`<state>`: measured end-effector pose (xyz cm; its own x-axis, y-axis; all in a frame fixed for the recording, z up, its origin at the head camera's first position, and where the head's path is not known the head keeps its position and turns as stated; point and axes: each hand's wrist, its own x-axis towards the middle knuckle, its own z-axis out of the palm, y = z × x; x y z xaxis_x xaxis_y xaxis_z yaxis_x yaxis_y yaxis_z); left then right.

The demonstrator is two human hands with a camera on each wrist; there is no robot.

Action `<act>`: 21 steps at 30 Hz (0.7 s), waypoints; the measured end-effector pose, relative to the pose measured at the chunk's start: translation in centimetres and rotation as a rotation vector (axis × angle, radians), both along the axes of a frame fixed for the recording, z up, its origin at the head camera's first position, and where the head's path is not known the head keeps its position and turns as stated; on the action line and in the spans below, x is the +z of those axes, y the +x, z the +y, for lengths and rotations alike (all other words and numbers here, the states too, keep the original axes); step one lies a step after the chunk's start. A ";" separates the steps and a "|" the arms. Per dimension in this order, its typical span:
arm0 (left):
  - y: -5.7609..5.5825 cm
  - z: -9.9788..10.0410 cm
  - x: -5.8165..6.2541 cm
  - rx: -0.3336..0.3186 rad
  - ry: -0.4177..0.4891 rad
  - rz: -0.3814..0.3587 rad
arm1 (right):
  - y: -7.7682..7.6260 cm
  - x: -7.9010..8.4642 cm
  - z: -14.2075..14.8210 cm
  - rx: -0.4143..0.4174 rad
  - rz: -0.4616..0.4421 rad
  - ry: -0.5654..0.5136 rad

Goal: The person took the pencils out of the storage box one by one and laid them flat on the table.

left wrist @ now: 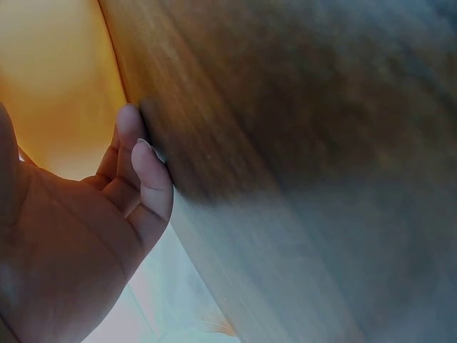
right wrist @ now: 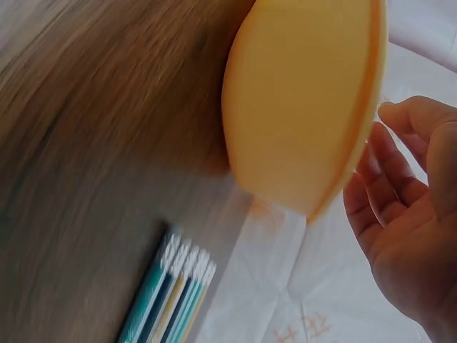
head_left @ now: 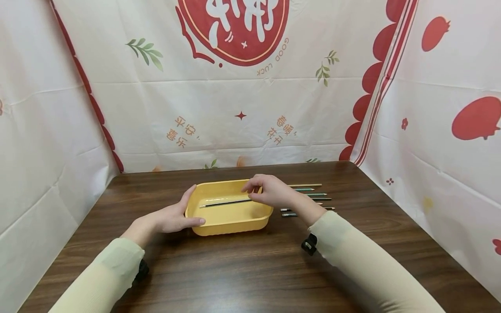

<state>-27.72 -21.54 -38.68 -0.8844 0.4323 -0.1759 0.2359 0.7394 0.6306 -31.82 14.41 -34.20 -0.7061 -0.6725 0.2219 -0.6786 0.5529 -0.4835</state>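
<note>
A yellow plastic basket sits on the wooden table. My left hand holds its left end, thumb over the front rim and fingers along the outer side. One dark pencil lies inside the basket, its right end hidden behind my right hand. My right hand hovers over the basket's right side with loosely bent fingers. Nothing shows between them in the right wrist view. Several pencils lie roughly parallel on the table to the right of the basket, partly covered by my right forearm.
The brown wooden table ends at a white printed cloth at the back. More of this cloth hangs at the left and right sides. A black strap piece sits under my right wrist.
</note>
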 end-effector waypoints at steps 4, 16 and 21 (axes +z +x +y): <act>-0.1 0.0 0.0 0.004 -0.008 0.006 | -0.3 -0.6 -1.5 0.006 -0.017 0.000; 0.2 0.1 -0.1 0.007 -0.006 0.007 | -2.0 -2.7 -4.8 -0.034 -0.007 0.030; 0.3 0.2 0.0 0.005 -0.007 0.007 | -2.4 -3.4 -5.1 -0.072 -0.043 0.021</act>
